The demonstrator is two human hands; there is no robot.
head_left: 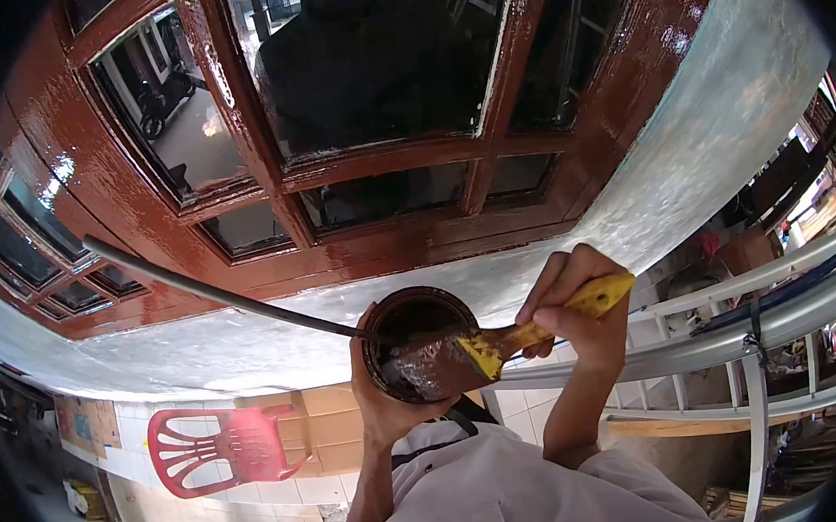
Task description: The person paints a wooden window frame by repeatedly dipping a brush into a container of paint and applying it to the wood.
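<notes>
My left hand [391, 414] is wrapped round a round paint can [453, 303] that holds dark paint. My right hand [586, 335] grips a paintbrush [429, 367] by its yellow handle. The brush lies across the can's mouth, its wide bristles coated in brown paint and over the opening. A long thin dark stick [217, 292] reaches out of the can to the upper left; its lower end is hidden inside. In front of me is a glossy reddish-brown window frame [379, 254] with several glass panes.
Below the frame runs a grey-white wall [201, 339]. A red plastic chair [247, 445] stands at lower left beside flattened cardboard [332, 448]. An aluminium ladder [672, 355] lies along the right side. Another brown window [58, 247] is at far left.
</notes>
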